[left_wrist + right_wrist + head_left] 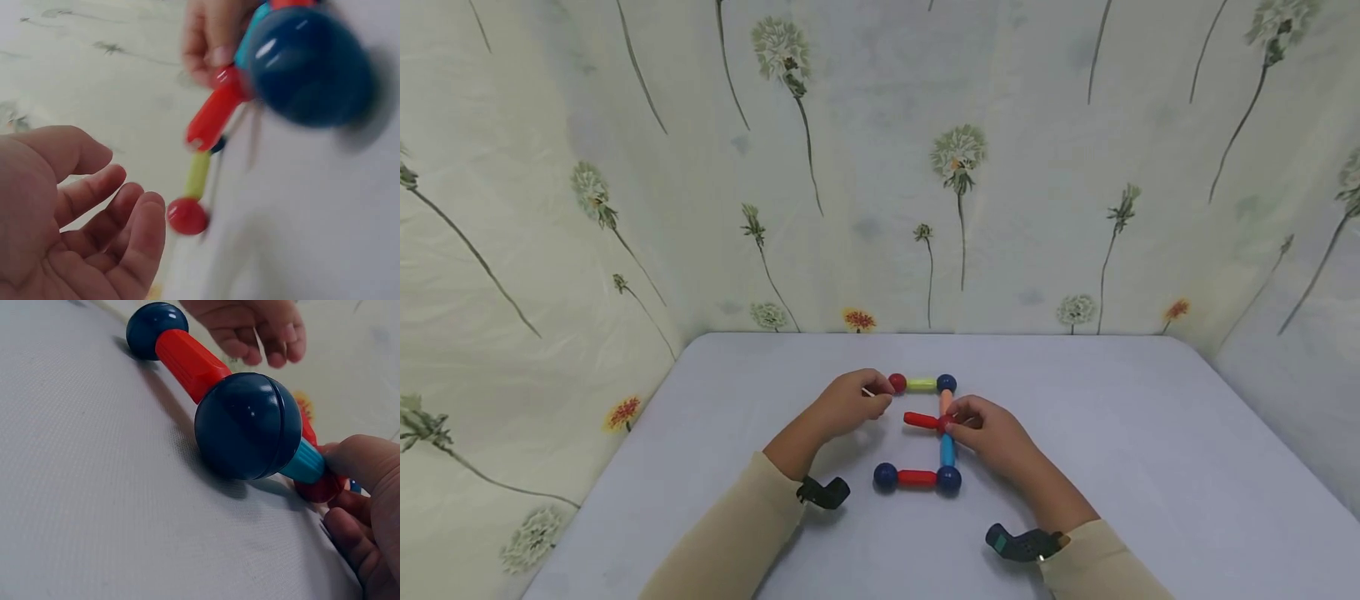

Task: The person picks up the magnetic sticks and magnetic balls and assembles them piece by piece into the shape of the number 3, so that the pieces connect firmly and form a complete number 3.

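Balls and rods of a construction toy lie joined on the table. With thumb and fingertips, my right hand [996,433] pinches the middle red ball [322,489]. From that ball a red rod [919,420] points left, its far end free. An orange rod [946,402] and a blue rod [947,452] join it to dark blue balls at the back [947,382] and front [247,428]. My left hand [852,404] hangs loosely bent beside the far red ball [187,216], holding nothing; the left wrist view shows a gap between them.
A yellow-green rod [921,385] links the far red ball and back blue ball. In front, another red rod [917,478] ends in a dark blue ball [885,477]. The white table [625,517] meets a flower-printed cloth [865,167] behind. Each wrist wears a black camera [824,492].
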`<act>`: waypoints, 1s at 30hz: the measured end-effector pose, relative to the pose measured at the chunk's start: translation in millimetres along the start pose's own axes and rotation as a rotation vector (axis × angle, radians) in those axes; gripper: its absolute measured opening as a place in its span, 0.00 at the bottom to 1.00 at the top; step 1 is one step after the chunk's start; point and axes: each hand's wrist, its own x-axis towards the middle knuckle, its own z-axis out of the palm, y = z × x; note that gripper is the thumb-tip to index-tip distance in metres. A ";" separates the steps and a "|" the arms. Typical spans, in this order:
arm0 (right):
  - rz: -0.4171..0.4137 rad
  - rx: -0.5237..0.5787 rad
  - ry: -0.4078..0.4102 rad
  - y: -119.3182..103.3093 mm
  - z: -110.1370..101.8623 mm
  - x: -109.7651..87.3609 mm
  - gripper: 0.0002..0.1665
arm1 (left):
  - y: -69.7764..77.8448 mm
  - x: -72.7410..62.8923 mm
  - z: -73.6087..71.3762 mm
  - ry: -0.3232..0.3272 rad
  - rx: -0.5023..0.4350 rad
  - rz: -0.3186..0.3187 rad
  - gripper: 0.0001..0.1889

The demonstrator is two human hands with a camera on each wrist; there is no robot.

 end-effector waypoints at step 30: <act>0.002 -0.011 -0.003 -1.3 0.4 -0.6 0.15 | -72.8 -34.6 -81.4 0.118 -0.020 -0.097 0.13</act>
